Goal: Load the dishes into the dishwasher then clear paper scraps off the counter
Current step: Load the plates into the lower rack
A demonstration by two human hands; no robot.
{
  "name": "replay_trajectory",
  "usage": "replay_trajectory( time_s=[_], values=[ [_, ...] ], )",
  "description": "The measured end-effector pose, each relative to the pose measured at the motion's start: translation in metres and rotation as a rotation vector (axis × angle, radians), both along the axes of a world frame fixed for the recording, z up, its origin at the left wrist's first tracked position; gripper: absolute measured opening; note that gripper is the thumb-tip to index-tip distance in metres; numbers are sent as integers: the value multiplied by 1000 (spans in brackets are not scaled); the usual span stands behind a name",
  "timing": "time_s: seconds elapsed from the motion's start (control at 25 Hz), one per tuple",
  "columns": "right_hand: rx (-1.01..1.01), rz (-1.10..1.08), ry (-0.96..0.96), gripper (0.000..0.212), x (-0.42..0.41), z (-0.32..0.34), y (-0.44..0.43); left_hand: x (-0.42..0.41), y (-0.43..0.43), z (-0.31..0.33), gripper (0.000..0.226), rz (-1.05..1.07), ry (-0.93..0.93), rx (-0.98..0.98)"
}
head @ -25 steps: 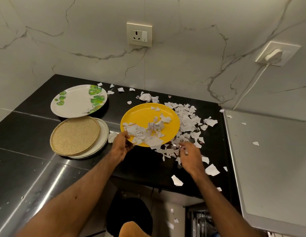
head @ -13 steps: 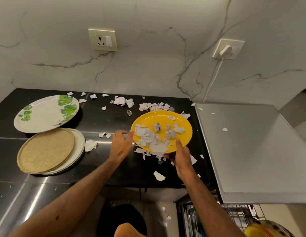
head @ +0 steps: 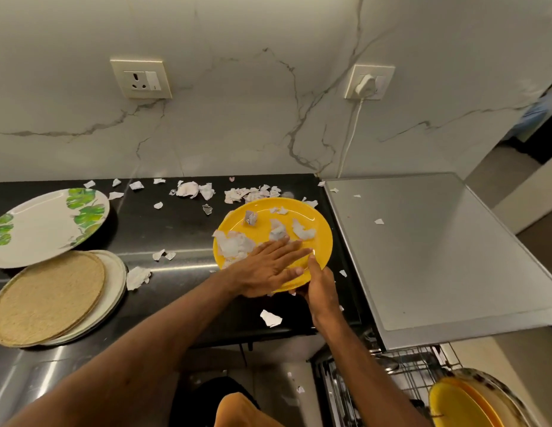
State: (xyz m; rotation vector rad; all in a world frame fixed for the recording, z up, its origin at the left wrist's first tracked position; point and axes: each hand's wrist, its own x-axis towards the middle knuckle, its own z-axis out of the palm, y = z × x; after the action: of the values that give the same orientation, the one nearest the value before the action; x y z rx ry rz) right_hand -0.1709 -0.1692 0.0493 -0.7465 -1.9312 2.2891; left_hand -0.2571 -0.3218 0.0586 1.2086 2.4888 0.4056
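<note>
Black is the table [head: 176, 229], and at its right end a yellow plate [head: 321, 249] is held beside the grey top of the dishwasher [head: 438, 257]. Whether the plate rests on the table or is raised slightly off it cannot be told.

The plate's near rim, at about five o'clock, is gripped by the right hand [head: 319, 288], with the thumb laid on the upper face and the fingers curled beneath. The left hand [head: 268, 269] is laid flat across the plate from seven o'clock, fingers straight and together, pressed on the paper scraps [head: 234, 245] gathered there. More torn pieces are seen near the plate's centre and toward twelve o'clock.

Loose scraps [head: 188, 189] are scattered along the back of the table at eleven and twelve o'clock from the plate, with a few at nine o'clock and one larger piece [head: 270, 318] at six o'clock, near the table's front edge. Small bits are also seen on the dishwasher top.

At nine o'clock, well apart from the yellow plate, a leaf-patterned plate [head: 37, 229] is found, and at eight o'clock a woven mat [head: 46, 297] is laid on a pale plate [head: 116, 288].

At four o'clock, below the dishwasher top, a wire rack [head: 407, 371] is pulled out, and racked plates [head: 453, 406] are stood in it.
</note>
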Motion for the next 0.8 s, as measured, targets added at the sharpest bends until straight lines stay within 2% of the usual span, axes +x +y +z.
replay_trajectory(
  time_s=[0.16,0.28,0.36,0.48,0.52,0.6,0.68,0.72,0.8],
  values=[
    [23,-69,-19,24,10,-1,20,-45,-24,-16,57,54,95,-120],
    [40,-45,-44,30,11,-3,31,-79,-50,-23,67,201,200,-279],
    [37,-21,-65,34,8,-4,34,-94,-56,-24,63,345,254,-344],
    [28,-13,-85,34,4,-4,34,-93,-38,-13,64,495,285,-218],
    [35,-14,-89,31,2,-4,32,-87,-27,-6,66,435,266,-129],
    [55,-7,-102,29,0,-4,29,-66,2,10,63,173,87,37],
    [77,25,-102,35,-3,-4,25,-39,30,11,57,-79,-14,77],
    [88,42,-99,37,-4,-5,24,-30,39,5,55,-141,-8,82],
    [101,30,-97,37,-3,-4,24,-33,43,-11,55,-123,19,77]
  ],
)
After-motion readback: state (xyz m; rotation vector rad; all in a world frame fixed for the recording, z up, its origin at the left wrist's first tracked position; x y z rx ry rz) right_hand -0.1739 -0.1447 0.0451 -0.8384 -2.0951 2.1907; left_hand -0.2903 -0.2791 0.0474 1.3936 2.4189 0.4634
